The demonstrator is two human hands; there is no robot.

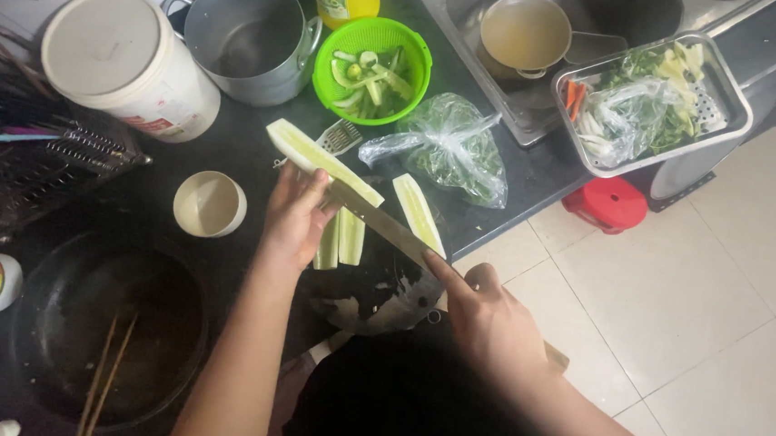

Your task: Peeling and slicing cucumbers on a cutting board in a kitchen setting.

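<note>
Nearest the head camera, the right hand (490, 321) is closed around the handle of a long knife (379, 219), forefinger laid along the blade, while the left hand (295, 216) pinches a peeled pale-green gourd half (315, 156) held above a dark board (365, 289). Cutting looks partly done: two narrow strips (339, 239) and another long piece (418, 213) already lie cut, and slices fill the green colander (374, 67), with the held half still whole.
</note>
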